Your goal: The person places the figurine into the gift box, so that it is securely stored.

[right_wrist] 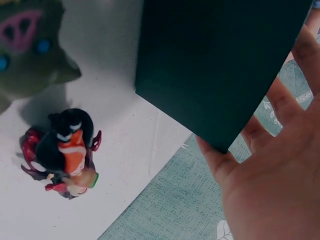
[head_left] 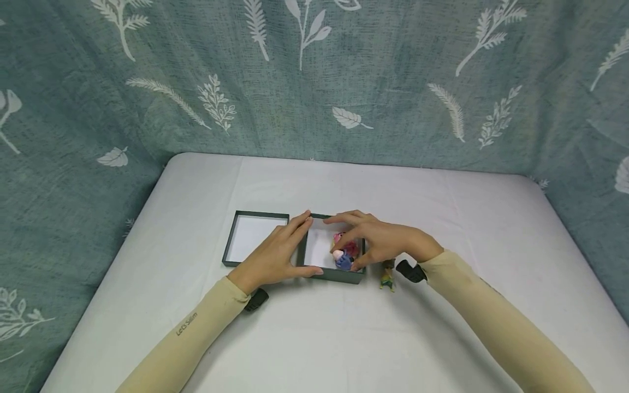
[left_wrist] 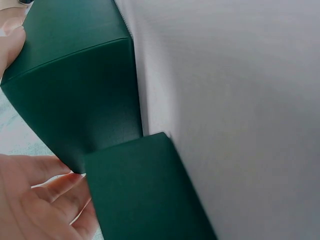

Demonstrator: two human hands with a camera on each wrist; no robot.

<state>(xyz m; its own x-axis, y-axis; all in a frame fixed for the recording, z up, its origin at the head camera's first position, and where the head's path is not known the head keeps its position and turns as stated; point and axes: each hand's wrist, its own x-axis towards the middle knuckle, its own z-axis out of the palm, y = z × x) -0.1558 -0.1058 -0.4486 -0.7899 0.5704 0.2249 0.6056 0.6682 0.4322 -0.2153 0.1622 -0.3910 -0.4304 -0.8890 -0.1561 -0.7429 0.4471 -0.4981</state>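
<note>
A dark green box (head_left: 336, 274) with a white inside stands on the white-covered table in the head view. My left hand (head_left: 278, 254) holds its left side, thumb at the near wall and fingertips at the far corner. Inside the box is a small figurine (head_left: 343, 262) in blue, pink and red. My right hand (head_left: 375, 236) reaches over the box's right rim and pinches the figurine between thumb and index finger. The hand partly hides it. Other fingers stretch toward the far rim. In the right wrist view, the right hand's fingers (right_wrist: 215, 157) show beyond the green wall.
A shallow green lid (head_left: 257, 238) with a white inside lies left of the box. Right of the box, under the right wrist, are small figurines (head_left: 387, 278), among them a black and orange one (right_wrist: 70, 150) and a grey one (right_wrist: 30, 50). A patterned curtain (head_left: 314, 98) hangs behind the table.
</note>
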